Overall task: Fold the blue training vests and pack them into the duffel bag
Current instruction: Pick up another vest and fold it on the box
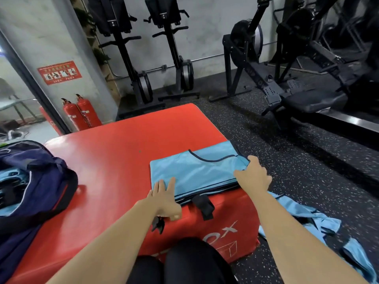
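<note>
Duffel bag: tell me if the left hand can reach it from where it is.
Probably yes: only bare red box lies between the left hand, flat on the vest, and the open bag to its left.

Red mat (123,160) under the left hand (164,199). Dark speckled floor (297,160) beside the right hand (254,177). Far past both, grey wall (205,27), black rowing machines (143,83).
</note>
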